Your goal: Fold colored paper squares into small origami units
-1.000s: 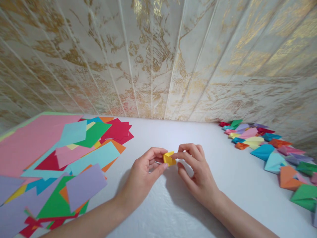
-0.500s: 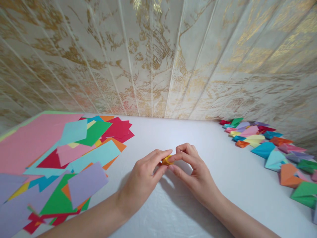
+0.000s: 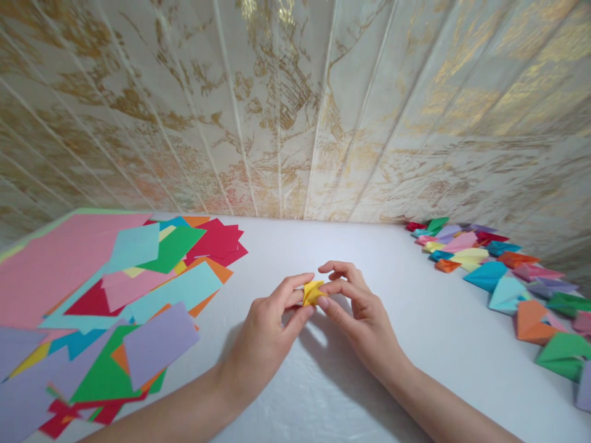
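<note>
A small folded piece of yellow paper (image 3: 313, 293) is held just above the white table, between the fingertips of both hands. My left hand (image 3: 272, 326) grips its left side, fingers behind and thumb below. On the other side, my right hand (image 3: 362, 311) pinches the paper's right edge between thumb and index finger, with another finger raised above. Creased faces of the paper point toward me; its back is hidden.
Loose coloured paper sheets (image 3: 161, 338) overlap on the left, beside a large pink sheet (image 3: 60, 264). Several folded paper pieces (image 3: 505, 292) line the right side of the white table (image 3: 286, 394). A gold-patterned curtain (image 3: 286, 123) hangs behind.
The yellow paper has been turned so that more of its folded face shows. My right hand's fingers have shifted on it, and the view has moved slightly.
</note>
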`<state>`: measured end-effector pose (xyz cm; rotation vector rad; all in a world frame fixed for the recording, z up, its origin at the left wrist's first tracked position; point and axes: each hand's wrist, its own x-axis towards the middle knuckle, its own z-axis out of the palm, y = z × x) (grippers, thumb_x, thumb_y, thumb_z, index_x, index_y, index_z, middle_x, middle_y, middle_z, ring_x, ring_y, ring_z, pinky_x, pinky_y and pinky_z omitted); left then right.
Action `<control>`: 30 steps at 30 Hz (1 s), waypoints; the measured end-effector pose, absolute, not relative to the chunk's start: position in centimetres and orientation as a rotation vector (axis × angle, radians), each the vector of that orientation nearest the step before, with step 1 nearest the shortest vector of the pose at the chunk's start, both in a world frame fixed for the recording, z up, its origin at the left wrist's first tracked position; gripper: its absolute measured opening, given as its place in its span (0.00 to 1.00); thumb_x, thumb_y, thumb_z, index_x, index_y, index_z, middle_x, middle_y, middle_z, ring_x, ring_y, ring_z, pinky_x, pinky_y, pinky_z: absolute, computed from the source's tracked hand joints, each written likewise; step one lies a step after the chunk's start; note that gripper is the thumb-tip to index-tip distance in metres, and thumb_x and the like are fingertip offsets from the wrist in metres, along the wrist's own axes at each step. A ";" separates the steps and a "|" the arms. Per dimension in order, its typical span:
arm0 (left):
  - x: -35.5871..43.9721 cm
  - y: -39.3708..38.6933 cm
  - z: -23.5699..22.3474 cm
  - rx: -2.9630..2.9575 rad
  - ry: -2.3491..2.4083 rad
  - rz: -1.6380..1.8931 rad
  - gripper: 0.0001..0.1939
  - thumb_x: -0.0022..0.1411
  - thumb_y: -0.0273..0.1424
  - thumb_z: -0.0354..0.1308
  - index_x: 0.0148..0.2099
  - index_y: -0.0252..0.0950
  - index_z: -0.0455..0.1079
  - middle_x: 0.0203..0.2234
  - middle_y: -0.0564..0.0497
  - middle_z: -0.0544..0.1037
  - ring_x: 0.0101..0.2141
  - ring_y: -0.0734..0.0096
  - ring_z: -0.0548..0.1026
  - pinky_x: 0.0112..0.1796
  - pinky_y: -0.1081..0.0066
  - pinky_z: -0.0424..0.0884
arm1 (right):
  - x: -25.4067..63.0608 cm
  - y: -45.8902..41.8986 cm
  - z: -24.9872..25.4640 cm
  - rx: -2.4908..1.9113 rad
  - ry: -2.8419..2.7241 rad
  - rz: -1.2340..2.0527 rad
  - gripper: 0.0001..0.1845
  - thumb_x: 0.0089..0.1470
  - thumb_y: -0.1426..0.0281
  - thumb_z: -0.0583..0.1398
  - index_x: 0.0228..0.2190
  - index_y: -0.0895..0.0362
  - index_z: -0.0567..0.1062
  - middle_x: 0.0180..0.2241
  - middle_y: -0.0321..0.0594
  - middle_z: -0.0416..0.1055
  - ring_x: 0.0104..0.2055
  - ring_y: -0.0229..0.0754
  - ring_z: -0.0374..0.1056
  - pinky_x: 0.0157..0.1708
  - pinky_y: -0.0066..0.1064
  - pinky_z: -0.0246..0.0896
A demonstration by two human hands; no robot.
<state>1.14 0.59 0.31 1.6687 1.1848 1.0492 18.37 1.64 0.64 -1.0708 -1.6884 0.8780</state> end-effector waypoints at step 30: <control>0.2 1.5 1.6 1.576 1.136 0.972 0.12 0.66 0.34 0.57 0.31 0.39 0.78 0.22 0.56 0.81 0.25 0.72 0.77 0.29 0.75 0.72 | 18.7 3.0 0.6 -1.078 -1.242 1.457 0.18 0.45 0.54 0.72 0.28 0.56 0.80 0.21 0.32 0.69 0.23 0.35 0.59 0.25 0.28 0.53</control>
